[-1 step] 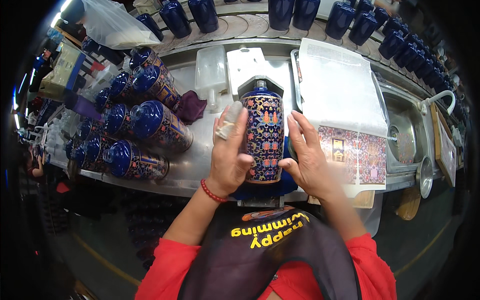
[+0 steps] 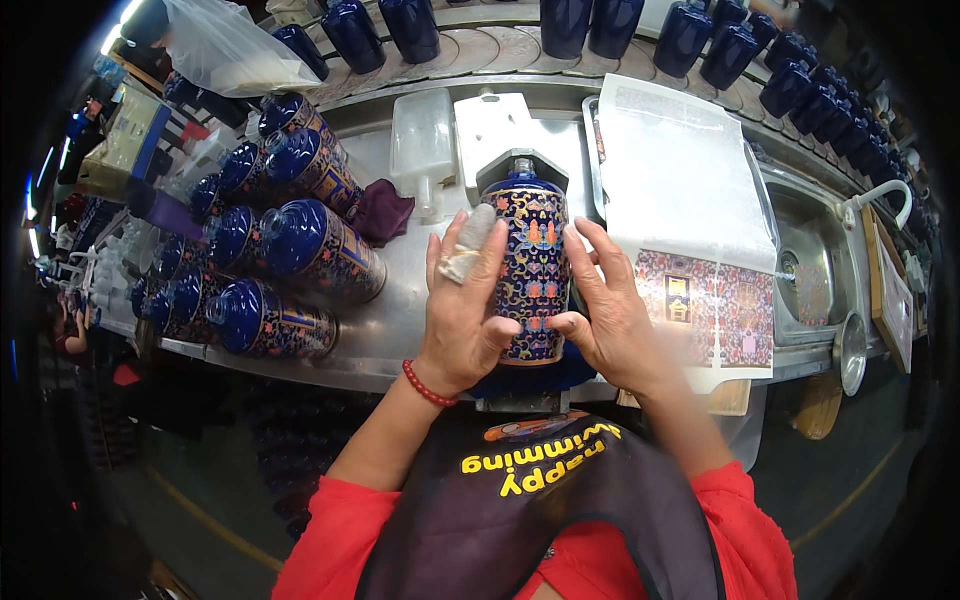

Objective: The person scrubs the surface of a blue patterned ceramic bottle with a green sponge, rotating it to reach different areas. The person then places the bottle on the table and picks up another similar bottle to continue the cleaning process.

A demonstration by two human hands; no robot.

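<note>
A dark blue glass bottle (image 2: 533, 260), wrapped in a colourful floral pattern, lies in a grey cradle (image 2: 553, 178) with its clear neck pointing away from me. My left hand (image 2: 455, 325) rests along its left side, fingers stretched out and thumb near the base. One of its fingers wears a grey-white cloth cover (image 2: 470, 245); a red bead bracelet (image 2: 428, 385) circles the wrist. On the other side my right hand (image 2: 615, 325) has its fingers apart, with fingertips and thumb at the bottle's right edge. Patterned decal sheets (image 2: 700, 300) lie to the right, partly under white paper (image 2: 670, 165).
Several decorated blue bottles (image 2: 320, 250) lie at the left beside a purple cloth (image 2: 383, 212). A clear plastic container (image 2: 422, 145) is behind. Plain blue bottles (image 2: 352, 35) stand on a conveyor (image 2: 480, 50) along the back. A sink (image 2: 805, 225) with a white faucet (image 2: 895, 190) is at right.
Both hands have moved slightly inward over the bottle's sides. My right thumb and fingertips now overlap its right edge, and my left fingers have shifted a little right.
</note>
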